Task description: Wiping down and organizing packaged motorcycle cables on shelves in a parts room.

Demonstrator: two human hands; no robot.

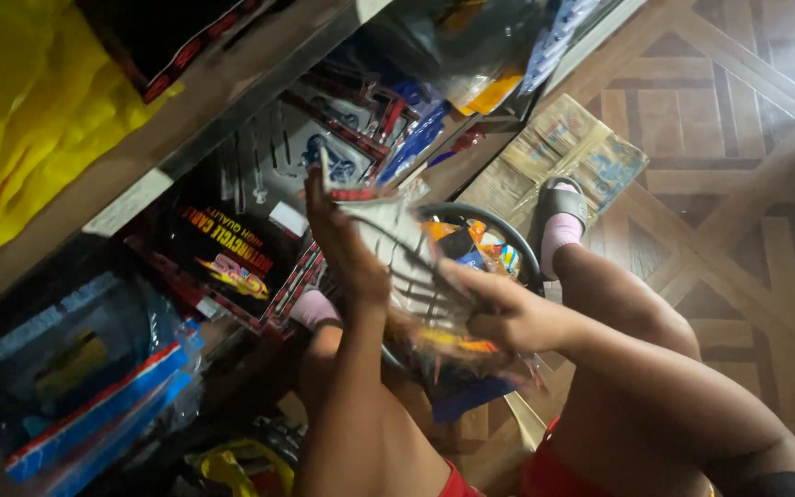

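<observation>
- While both hands work close together, a stack of flat clear-plastic packets stands upright between them, roughly in the middle of the view, just in front of the shelf.
- Left hand grasps the packets from behind, palm flat against the back of the stack and fingers curled over its top edge.
- Right hand pinches into the front of the stack, fingers pressed between the sheets as if parting them; it holds them rather than lying loose.
- More packets with yellow and blue print lie below the hands, resting across the lap; how many I cannot tell.
- As for progress, my judgement is that the sorting is mid-way: some packets hang in the shelf, some are in hand, some wait below.
- Behind the hands, a black round basin holds small coloured items.
- To the left, the wooden shelf is crowded: hanging carded packs and a dark printed box sit just beside the left hand, leaving little room there.
- Lower left, blue and red bagged goods fill the bottom compartment.
- To the right, a foot in a sandal rests on a flattened carton, and the patterned floor beyond offers open room.
</observation>
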